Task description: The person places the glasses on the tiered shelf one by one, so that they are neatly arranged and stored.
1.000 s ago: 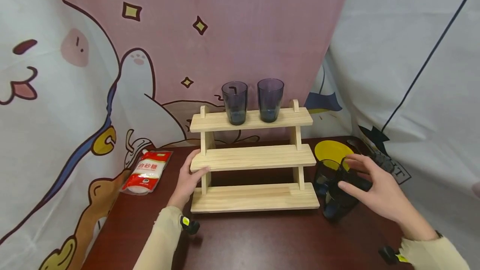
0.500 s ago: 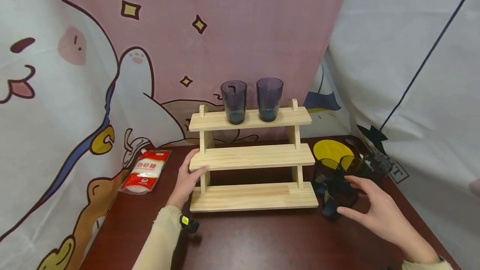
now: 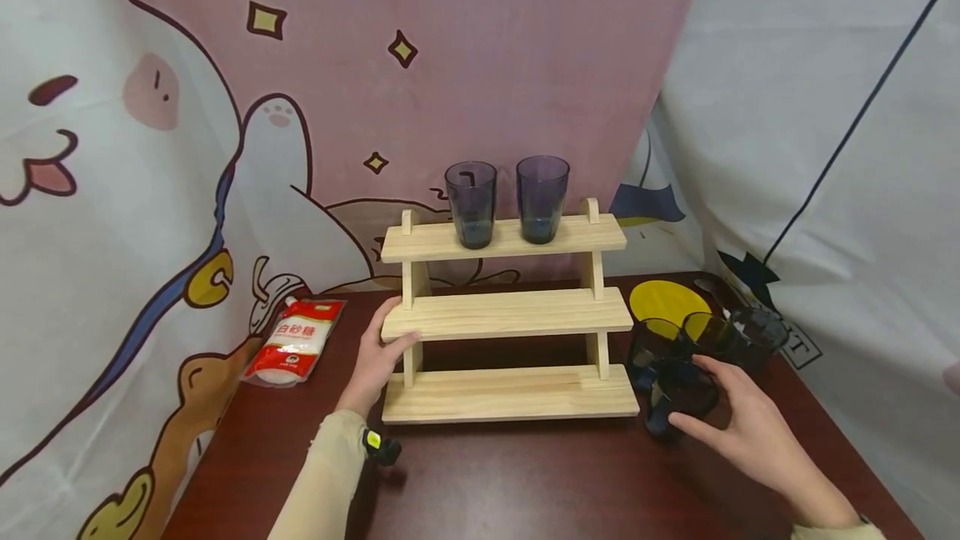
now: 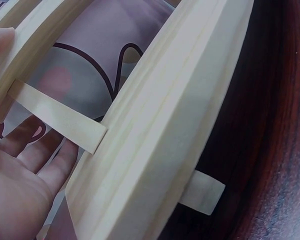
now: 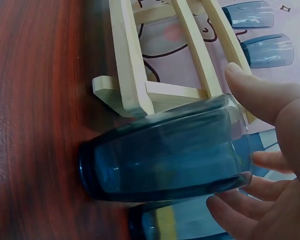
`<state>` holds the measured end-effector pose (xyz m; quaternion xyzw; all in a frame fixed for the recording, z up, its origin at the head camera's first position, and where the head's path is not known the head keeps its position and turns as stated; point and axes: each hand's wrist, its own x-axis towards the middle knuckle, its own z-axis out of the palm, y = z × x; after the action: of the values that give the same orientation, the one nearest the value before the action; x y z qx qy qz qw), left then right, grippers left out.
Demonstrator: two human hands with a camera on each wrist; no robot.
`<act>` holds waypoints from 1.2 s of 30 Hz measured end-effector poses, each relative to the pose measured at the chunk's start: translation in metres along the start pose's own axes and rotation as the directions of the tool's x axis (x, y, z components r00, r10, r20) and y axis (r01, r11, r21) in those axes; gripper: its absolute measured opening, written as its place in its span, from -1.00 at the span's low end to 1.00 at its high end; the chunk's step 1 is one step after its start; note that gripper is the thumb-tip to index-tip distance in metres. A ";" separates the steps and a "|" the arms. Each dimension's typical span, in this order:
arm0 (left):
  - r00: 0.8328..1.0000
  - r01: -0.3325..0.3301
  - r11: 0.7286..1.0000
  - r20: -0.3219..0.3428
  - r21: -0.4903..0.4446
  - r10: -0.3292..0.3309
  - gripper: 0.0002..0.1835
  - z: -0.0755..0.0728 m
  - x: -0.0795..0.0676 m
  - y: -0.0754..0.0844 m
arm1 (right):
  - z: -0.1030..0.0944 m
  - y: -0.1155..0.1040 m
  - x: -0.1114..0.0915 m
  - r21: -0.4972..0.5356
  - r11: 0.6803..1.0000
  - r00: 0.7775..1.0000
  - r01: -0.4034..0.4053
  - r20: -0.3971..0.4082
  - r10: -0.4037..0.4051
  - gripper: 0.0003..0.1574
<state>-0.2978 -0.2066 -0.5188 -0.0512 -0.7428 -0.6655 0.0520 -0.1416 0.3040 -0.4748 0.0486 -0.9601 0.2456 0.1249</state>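
Observation:
A three-tier wooden display rack (image 3: 506, 315) stands on the table. My left hand (image 3: 375, 361) grips the left end of its middle board, thumb on the front edge; in the left wrist view, the fingers (image 4: 37, 155) reach behind it. Right of the rack stands a dark blue drinking glass (image 3: 678, 398), the nearest of several. My right hand (image 3: 750, 440) is at this glass with thumb and fingers spread to either side of the rim. In the right wrist view, the glass (image 5: 165, 150) is upright on the table, with the thumb (image 5: 255, 92) apart from it.
Two matching glasses (image 3: 471, 205) stand on the rack's top board. More glasses (image 3: 652, 348) crowd behind the nearest one, with a yellow disc (image 3: 667, 302) beyond them. A red and white sugar pouch (image 3: 295, 342) lies at left. Printed cloth (image 3: 562, 48) hangs behind the table.
My right hand has moved down and toward me, from above the group of glasses to the nearest glass's rim. My left hand keeps its grip on the rack.

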 end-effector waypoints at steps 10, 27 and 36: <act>1.000 -0.008 1.000 -0.008 0.005 0.008 -0.24 0.001 0.000 0.001 | 0.007 0.008 0.001 0.030 0.997 0.993 -0.077 0.097 0.074 0.45; 1.000 0.011 0.999 -0.017 0.035 -0.011 -0.24 0.001 0.000 0.003 | 0.018 0.016 0.007 0.075 0.991 0.990 -0.107 0.102 0.099 0.33; 1.000 0.007 1.000 -0.015 0.028 -0.006 -0.24 0.001 0.000 0.002 | 0.022 0.018 0.004 0.122 0.988 0.996 -0.093 0.025 0.091 0.26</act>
<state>-0.2977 -0.2055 -0.5166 -0.0432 -0.7518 -0.6556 0.0560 -0.1526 0.3093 -0.5009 0.0141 -0.9455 0.3092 0.1011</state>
